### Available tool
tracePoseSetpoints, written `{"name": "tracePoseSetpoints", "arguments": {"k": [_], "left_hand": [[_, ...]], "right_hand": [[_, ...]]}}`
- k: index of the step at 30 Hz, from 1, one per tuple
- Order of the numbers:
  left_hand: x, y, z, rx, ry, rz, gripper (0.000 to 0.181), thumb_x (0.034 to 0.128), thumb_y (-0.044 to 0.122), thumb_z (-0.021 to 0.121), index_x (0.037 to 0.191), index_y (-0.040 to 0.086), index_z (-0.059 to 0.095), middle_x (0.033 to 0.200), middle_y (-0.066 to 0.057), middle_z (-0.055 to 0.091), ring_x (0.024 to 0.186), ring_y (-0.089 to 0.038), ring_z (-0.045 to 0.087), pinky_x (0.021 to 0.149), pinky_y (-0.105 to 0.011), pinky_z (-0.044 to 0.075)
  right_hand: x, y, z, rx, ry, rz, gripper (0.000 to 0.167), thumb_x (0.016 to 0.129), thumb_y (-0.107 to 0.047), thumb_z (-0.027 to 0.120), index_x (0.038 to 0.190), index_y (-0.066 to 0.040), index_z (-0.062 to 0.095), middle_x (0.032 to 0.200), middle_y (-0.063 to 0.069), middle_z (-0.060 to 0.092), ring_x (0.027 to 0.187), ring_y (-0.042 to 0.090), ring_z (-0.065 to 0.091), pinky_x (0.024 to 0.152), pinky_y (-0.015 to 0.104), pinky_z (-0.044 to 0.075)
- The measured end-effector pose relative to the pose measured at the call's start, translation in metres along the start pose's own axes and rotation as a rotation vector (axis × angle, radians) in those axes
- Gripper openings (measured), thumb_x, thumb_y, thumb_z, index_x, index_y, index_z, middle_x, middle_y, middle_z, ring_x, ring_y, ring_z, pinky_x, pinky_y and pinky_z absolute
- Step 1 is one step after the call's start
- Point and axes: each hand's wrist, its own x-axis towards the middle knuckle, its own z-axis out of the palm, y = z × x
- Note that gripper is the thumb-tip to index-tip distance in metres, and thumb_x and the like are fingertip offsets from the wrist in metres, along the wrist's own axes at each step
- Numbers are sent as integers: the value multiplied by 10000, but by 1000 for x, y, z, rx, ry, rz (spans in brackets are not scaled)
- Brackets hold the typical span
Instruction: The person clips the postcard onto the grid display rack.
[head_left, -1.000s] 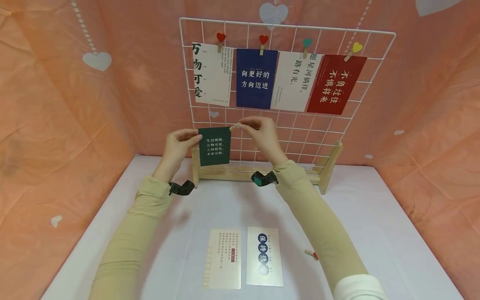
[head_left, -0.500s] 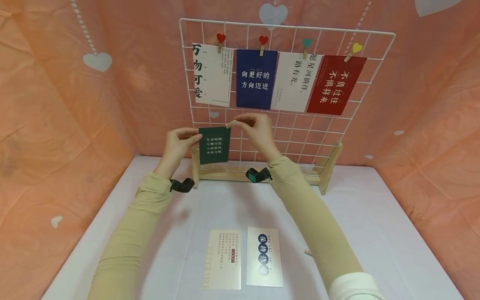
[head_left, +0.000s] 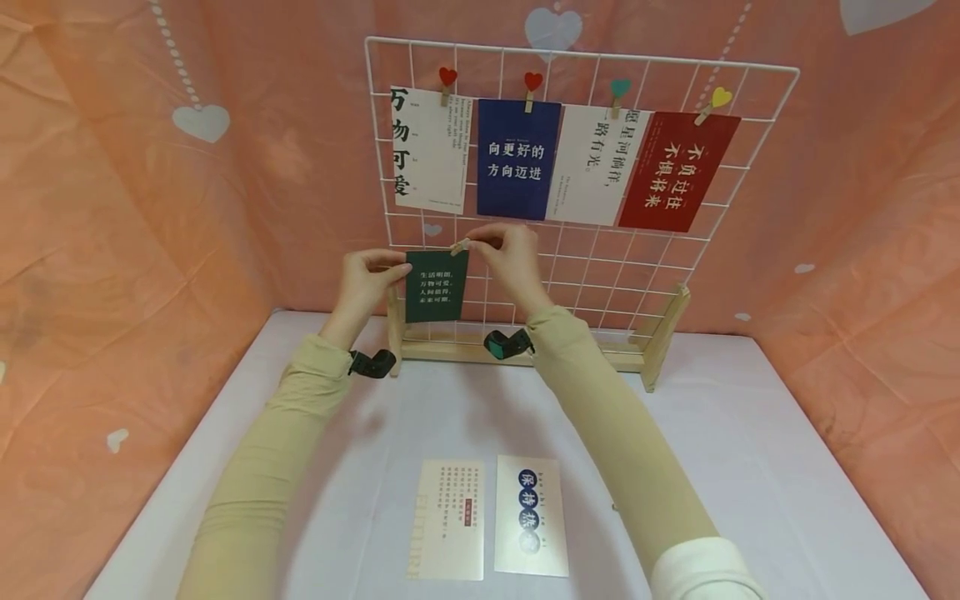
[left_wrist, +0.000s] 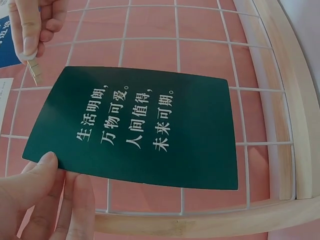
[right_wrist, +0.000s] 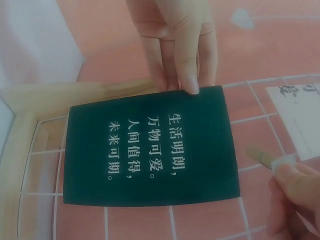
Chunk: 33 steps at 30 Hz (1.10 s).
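Observation:
My left hand [head_left: 363, 287] pinches a dark green postcard [head_left: 437, 287] with white writing by its upper left edge, thumb on the front. The card stands upright in front of the lower left of a white wire grid [head_left: 570, 260]. A small wooden clothespin [right_wrist: 261, 157] with a pale end is pinched between the thumb and finger of my right hand [head_left: 513, 258]. It is close to the card's upper right corner, and both wrist views show a gap between them. Above hang a white card [head_left: 427, 150], a blue card [head_left: 517, 158], another white card [head_left: 596, 162] and a red card [head_left: 678, 171].
Heart clothespins, including a yellow one [head_left: 722, 97], hold the hanging cards. Wooden feet [head_left: 663, 337] support the grid. A cream card [head_left: 450, 521] and a silvery card [head_left: 531, 517] lie on the white tabletop [head_left: 360, 500]. Orange cloth [head_left: 187, 208] surrounds the table.
My right hand has moved left with the clothespin, towards the card's upper right corner. The right sleeve now covers nearly all of a clothespin on the table. The green card is slightly higher.

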Motion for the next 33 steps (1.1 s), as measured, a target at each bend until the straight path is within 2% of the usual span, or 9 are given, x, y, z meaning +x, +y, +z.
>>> {"name": "tracePoseSetpoints", "arguments": {"k": [8,18,24,28,33], "left_hand": [[3,-1,1,-17,16,1,258,853,74,724,1085,-37,697,984,-101,677,795,-97,636,787,-271,555],[4,1,3,-20,35,-11,234,851,48,720,1069,-36,702,983,-118,677,785,-100,638,786,-284,559],[6,2,4,-22,42,-6,241,857,36,709,1080,-53,694,1017,-163,667,784,-102,639,797,-297,560],[7,1,4,18,48,20,246,864,50,706,1085,-58,691,1062,-222,654,796,-133,637,795,-305,561],[8,2,5,83,66,53,229,861,56,712,1065,-49,704,1050,-223,663,821,-209,652,769,-308,565]], "right_hand": [[6,2,8,-38,9,-14,102,876,-96,706,940,-35,757,868,80,713,702,153,616,594,221,472],[7,-2,14,-92,17,6,110,875,-89,705,951,-29,756,878,92,718,717,173,628,597,223,466],[5,-4,17,-62,16,27,114,885,-65,686,966,-13,747,912,107,712,748,180,632,614,238,473],[6,-4,20,-76,20,31,116,891,-65,678,971,-14,746,930,105,712,772,175,644,647,241,501],[6,-6,21,-124,41,15,111,890,-69,682,962,-16,748,925,98,714,785,171,656,679,237,522]]}}
